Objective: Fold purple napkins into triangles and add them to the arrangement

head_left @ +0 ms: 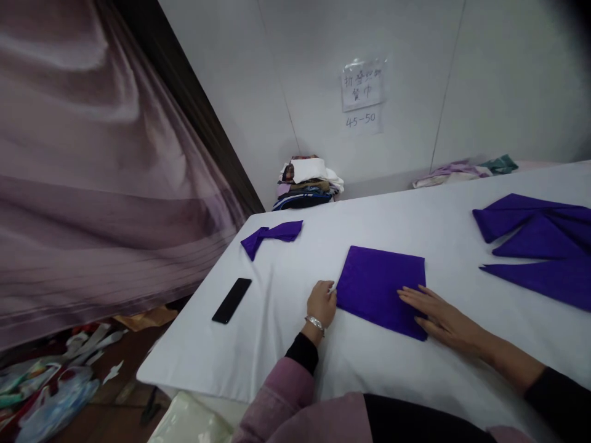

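Observation:
A purple cloth napkin (pixel 376 283), folded into a flat square, lies on the white-covered table in front of me. At its left edge is my left hand (pixel 322 301), with fingers bent and a small gap between thumb and fingertips. My right hand (pixel 436 317) rests on the right part of the napkin, fingers stretched out flat. Toward the far left of the table sits another purple napkin (pixel 272 235), folded into a bow-like shape. More purple napkins (pixel 545 237) lie spread and overlapping at the right.
A black phone (pixel 232 300) lies on the white tablecloth (pixel 194 363) at the left. Stacked folded cloths (pixel 307 184) stand by the wall behind the table. A paper sign (pixel 363 92) hangs above. A pinkish curtain (pixel 92 184) and plastic bags (pixel 58 400) are at the left.

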Demonstrator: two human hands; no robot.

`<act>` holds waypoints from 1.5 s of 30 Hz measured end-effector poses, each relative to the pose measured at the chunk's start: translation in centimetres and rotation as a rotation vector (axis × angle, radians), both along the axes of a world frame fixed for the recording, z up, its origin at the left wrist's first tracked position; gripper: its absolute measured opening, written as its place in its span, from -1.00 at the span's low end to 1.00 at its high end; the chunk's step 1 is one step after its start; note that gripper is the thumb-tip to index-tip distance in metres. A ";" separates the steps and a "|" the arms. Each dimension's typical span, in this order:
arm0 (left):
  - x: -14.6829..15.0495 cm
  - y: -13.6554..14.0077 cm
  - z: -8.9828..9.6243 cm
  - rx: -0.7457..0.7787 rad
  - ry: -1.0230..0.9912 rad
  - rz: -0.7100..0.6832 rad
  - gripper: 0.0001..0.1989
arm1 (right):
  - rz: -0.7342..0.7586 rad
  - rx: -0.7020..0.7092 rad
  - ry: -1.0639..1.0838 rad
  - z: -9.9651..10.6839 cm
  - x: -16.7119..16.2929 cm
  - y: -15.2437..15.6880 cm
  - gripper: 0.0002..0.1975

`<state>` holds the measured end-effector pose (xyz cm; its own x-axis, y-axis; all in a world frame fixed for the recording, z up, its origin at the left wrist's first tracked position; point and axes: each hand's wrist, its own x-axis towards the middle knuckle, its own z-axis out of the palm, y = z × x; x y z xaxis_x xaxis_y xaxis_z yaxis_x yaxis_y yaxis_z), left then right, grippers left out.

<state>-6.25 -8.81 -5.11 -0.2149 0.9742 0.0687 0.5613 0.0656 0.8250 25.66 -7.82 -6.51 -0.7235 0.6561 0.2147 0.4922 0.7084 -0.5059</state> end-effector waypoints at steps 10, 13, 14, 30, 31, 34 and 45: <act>3.2 0.3 -1.8 -0.015 0.545 -0.272 -0.37 | 0.064 0.074 -0.103 3.2 -11.1 5.0 -0.50; 3.4 -0.1 -2.4 -0.075 0.627 -0.318 -0.25 | 0.091 0.072 -0.163 1.8 -13.5 6.2 -0.47; 3.5 -0.2 -2.6 -0.081 0.645 -0.326 -0.23 | 0.093 0.073 -0.174 1.3 -14.1 6.6 -0.45; 3.5 -0.2 -3.2 -0.109 0.655 -0.325 -0.18 | -0.003 0.158 -0.220 -2.0 -14.7 11.8 -0.36; 3.5 -0.2 -3.2 -0.110 0.654 -0.329 -0.17 | -0.016 0.166 -0.227 -2.0 -14.7 12.2 -0.36; 3.5 -0.1 -3.3 -0.115 0.645 -0.333 -0.17 | -0.057 0.170 -0.250 -1.9 -14.7 13.1 -0.35; 3.5 -0.1 -3.3 -0.116 0.655 -0.325 -0.19 | -0.110 0.088 -0.244 -1.7 -14.6 15.2 -0.38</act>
<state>-2.73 -8.95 -8.39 0.1358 0.9905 -0.0233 0.9422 -0.1219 0.3121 11.03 7.35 -8.16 -0.6864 0.7199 0.1029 0.6681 0.6801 -0.3019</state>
